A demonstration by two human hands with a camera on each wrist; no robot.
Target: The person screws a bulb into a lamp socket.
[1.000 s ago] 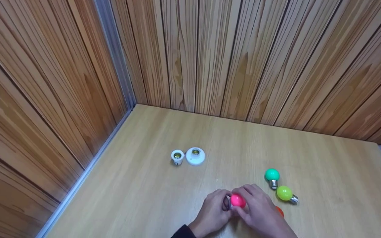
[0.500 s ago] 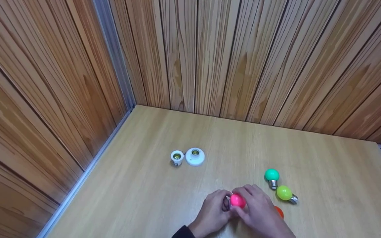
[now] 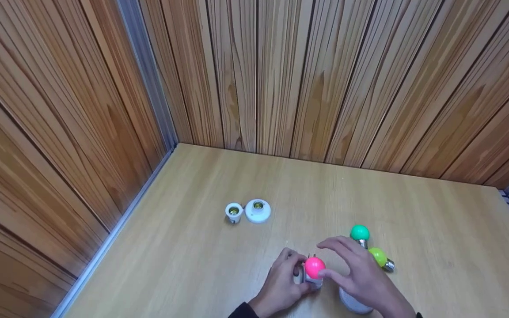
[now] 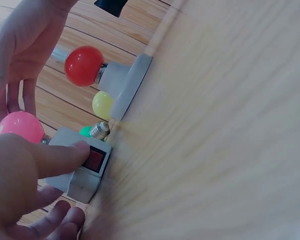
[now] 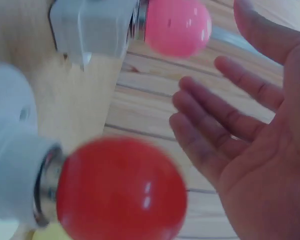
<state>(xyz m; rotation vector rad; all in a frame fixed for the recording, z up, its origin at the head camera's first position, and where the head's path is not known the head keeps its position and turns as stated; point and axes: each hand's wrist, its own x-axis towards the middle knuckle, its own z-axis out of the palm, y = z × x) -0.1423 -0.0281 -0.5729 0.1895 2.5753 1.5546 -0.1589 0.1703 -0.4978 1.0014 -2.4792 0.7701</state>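
One pink bulb (image 3: 314,267) sits in the socket (image 4: 84,189) the left grip (image 3: 281,280) holds; right grip (image 3: 360,270) spread, empty. Fitting seems nearly finished; next likely calls for steady holding.

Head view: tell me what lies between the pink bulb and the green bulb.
The right hand lies across the stretch between the pink bulb and the green bulb in the head view, hiding part of the tabletop there.
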